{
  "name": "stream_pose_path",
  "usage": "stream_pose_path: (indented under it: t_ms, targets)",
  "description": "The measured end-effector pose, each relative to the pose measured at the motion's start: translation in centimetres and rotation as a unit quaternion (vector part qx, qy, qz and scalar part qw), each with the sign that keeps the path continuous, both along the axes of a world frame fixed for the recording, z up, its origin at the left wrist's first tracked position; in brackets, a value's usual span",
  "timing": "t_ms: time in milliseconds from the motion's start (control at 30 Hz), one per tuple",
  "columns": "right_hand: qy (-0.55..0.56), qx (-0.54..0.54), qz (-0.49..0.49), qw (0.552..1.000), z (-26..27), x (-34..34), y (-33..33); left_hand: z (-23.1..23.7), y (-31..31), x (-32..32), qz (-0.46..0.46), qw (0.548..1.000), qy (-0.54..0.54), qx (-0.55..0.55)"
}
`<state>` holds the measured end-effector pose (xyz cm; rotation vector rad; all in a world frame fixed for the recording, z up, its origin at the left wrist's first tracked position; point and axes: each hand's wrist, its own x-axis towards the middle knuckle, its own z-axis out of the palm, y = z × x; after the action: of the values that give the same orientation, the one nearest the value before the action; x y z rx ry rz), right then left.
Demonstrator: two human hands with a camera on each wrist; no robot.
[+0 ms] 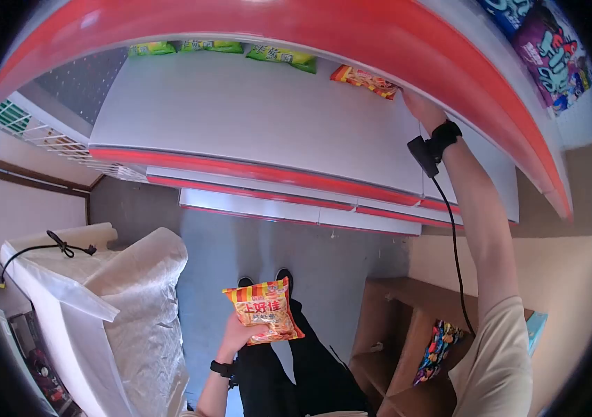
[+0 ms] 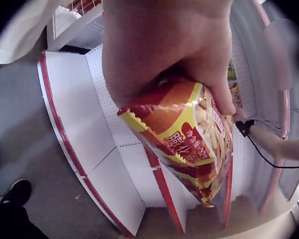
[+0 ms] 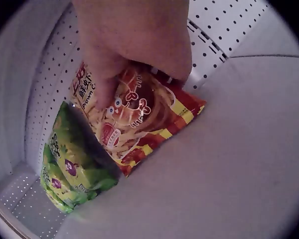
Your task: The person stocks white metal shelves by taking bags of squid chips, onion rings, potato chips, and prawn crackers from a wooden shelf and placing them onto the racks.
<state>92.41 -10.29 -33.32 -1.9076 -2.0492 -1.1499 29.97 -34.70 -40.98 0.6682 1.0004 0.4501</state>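
My left hand [image 1: 235, 333] grips a red, orange and yellow bag of prawn crackers [image 1: 266, 314] low in front of my legs. In the left wrist view, the side of this bag [image 2: 189, 134] hangs below the palm. Reaching under the upper shelf, my right hand [image 1: 421, 108] holds a matching bag of prawn crackers [image 1: 364, 80] on the white shelf board [image 1: 254, 104]. The right wrist view shows thumb and fingers pinching that bag [image 3: 144, 114] by its upper part. Green snack bags [image 3: 77, 164] stand beside it.
A red-edged upper shelf [image 1: 296, 21] overhangs the right arm, with purple snack bags [image 1: 553, 62] on top. From the right wrist trails a black cable [image 1: 457, 257]. A white-covered piece [image 1: 136, 299] stands left; a brown cabinet [image 1: 372, 347] with a colourful bag [image 1: 438, 351] stands right.
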Motion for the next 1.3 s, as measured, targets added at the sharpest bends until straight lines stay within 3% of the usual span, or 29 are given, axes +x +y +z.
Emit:
stream_pose_path:
  t_ms: [67, 200, 233, 267, 300, 367, 400, 467, 600, 833, 967, 1000, 1100, 1300]
  targets:
    - [0.127, -0.146, 0.007, 0.981, 7.2, -8.5, 2.1, 0.9, 0.2, 0.9, 0.005, 1.0, -0.011, -0.01]
    - [0.148, -0.144, -0.045, 0.977, 3.9, -6.6, 5.0, 0.9, 0.4, 1.9, -0.009, 1.0, 0.0, -0.002]
    - [0.578, -0.082, 0.011, 0.812, 2.4, -5.7, 6.3, 0.9, 0.4, 2.1, -0.013, 1.0, -0.006, 0.01]
    - [0.881, -0.004, 0.063, 0.468, 1.5, -4.5, 8.0, 0.9, 0.4, 2.4, -0.015, 1.0, -0.012, 0.021]
    - [0.881, -0.007, 0.062, 0.468, 1.6, -2.0, 10.8, 0.8, 0.4, 2.6, -0.013, 1.0, -0.012, 0.019]
    - [0.93, -0.263, -0.065, 0.248, 2.2, 3.2, 15.9, 0.6, 0.4, 2.9, -0.007, 0.999, -0.047, 0.005]
    - [0.93, -0.264, -0.066, 0.247, 2.6, -4.1, 4.8, 0.7, 0.4, 3.0, -0.005, 0.999, -0.047, 0.004]
    - [0.781, -0.091, 0.137, 0.603, 8.0, -13.7, 6.2, 0.7, 0.4, 3.3, -0.009, 0.999, -0.052, 0.01]
    - [0.787, -0.086, 0.15, 0.592, 5.6, -9.9, 8.4, 0.8, 0.4, 3.3, -0.026, 0.999, -0.038, 0.005]
    - [0.797, -0.084, 0.171, 0.574, 3.6, -8.9, 9.3, 0.6, -0.1, 2.8, -0.007, 0.999, -0.04, 0.013]
    - [0.796, -0.089, 0.164, 0.575, 5.9, -12.1, 8.2, -0.3, -0.4, 2.3, 0.003, 0.999, -0.035, 0.014]
    - [0.777, -0.085, 0.162, 0.602, 6.8, -13.1, 7.6, -0.1, -0.4, 2.3, 0.003, 0.999, -0.036, 0.011]
    - [0.79, -0.096, 0.167, 0.582, 7.3, -13.4, 7.2, 0.1, -0.1, 2.3, 0.004, 0.999, -0.039, 0.007]
    - [0.769, -0.107, 0.161, 0.609, 8.7, -14.0, 5.2, 0.8, 0.3, 2.2, 0.002, 1.0, -0.029, -0.01]
